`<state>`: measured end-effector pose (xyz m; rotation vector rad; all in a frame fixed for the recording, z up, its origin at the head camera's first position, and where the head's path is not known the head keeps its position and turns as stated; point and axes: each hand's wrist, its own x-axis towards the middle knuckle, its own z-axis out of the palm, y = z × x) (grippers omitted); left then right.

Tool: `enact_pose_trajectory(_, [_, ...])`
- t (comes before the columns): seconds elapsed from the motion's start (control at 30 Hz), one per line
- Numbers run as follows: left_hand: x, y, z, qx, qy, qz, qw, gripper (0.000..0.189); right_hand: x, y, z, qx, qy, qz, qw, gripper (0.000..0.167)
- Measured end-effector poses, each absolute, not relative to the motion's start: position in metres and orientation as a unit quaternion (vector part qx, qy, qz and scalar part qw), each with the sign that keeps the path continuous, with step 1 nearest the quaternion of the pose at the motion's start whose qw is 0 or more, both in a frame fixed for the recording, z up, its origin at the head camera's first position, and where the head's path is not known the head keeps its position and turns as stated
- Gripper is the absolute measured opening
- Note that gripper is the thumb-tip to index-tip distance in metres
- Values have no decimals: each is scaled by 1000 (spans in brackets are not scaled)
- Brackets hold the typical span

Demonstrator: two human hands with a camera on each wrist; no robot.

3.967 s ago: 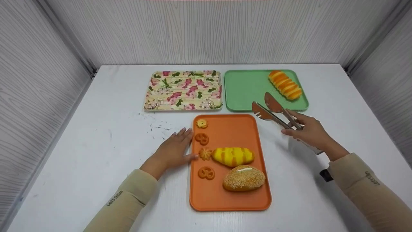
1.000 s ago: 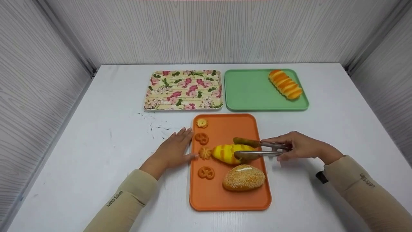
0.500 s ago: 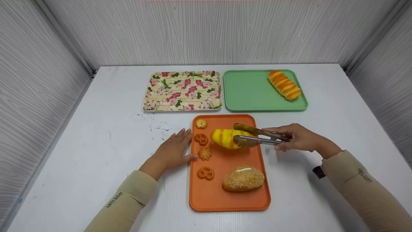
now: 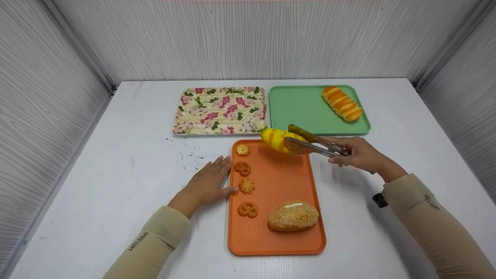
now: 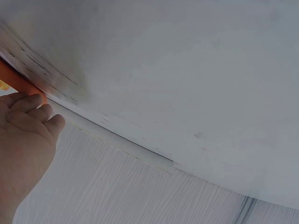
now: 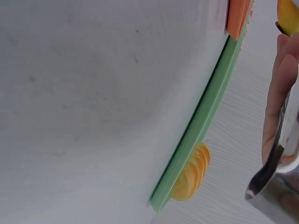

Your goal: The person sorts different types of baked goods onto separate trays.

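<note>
My right hand (image 4: 358, 155) grips a pair of metal tongs (image 4: 323, 149) with brown tips. Between the tips is a yellow striped bread roll (image 4: 276, 139), held above the far end of the orange tray (image 4: 279, 244). In the right wrist view the tongs' metal end (image 6: 280, 186) shows close up beside the fingers. My left hand (image 4: 207, 184) lies with fingers extended at the left edge of the orange tray, its thumb over the rim. In the left wrist view the left hand (image 5: 28, 135) touches the tray's orange edge. A sesame-covered bread roll (image 4: 293, 217) sits at the tray's near right.
Down the tray's left side run two pretzels (image 4: 248, 209) and two flower-shaped cookies (image 4: 247, 186). Behind stand a floral tray (image 4: 221, 110) and a green tray (image 4: 296, 108), which bears an orange striped bread (image 4: 342, 103). Pale wood-grain walls (image 4: 248, 38) enclose the table.
The right hand brought the tongs from the green tray to the yellow bread roll, took hold of it and lifted it toward the orange tray's far end. The left hand stayed in place.
</note>
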<state>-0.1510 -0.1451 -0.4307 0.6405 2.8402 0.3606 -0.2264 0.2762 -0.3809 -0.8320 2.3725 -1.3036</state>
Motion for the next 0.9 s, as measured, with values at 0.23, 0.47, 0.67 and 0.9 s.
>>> enact_pose_trajectory(0.23, [-151,-146,-432,220,963,123,98,89,-244,285,-389,-235,869,-420,115,60])
enact_pose_trajectory(0.47, [-151,-145,-431,220,962,121,105,86,-256,286,-386,-191,886,-412,96,62])
enact_pose_trajectory(0.67, [-151,-145,-432,220,962,121,103,87,-268,285,-385,-141,899,-406,84,64])
enact_pose_trajectory(0.9, [-150,-146,-430,218,962,123,106,87,-281,288,-388,-101,903,-411,76,66])
